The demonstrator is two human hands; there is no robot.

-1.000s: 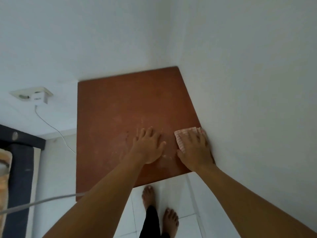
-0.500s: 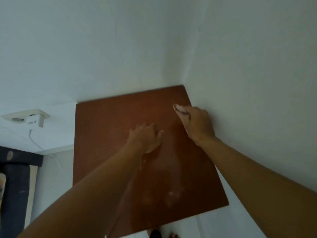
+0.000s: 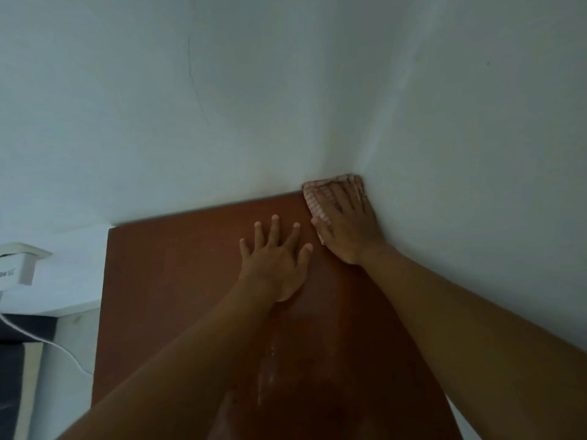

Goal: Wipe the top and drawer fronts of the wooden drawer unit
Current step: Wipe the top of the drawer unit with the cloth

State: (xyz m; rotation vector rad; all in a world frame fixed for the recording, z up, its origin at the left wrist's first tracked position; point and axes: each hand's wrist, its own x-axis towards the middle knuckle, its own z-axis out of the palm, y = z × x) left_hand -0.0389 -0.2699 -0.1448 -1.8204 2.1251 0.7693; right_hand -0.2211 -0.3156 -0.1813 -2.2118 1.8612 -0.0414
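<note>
Head view: faint, unreadable charger (image 3: 14, 271) lettering.

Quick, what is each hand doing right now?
Left hand: open, flat on the wooden top, holding nothing.
Right hand: open, pressing the checked cloth into the corner.

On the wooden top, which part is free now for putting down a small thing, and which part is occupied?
The left part of the wooden top is bare, from its left edge to the left hand, and back to the wall. The far right corner is crowded: the right hand presses the cloth there, and both forearms cover the near right part.
</note>
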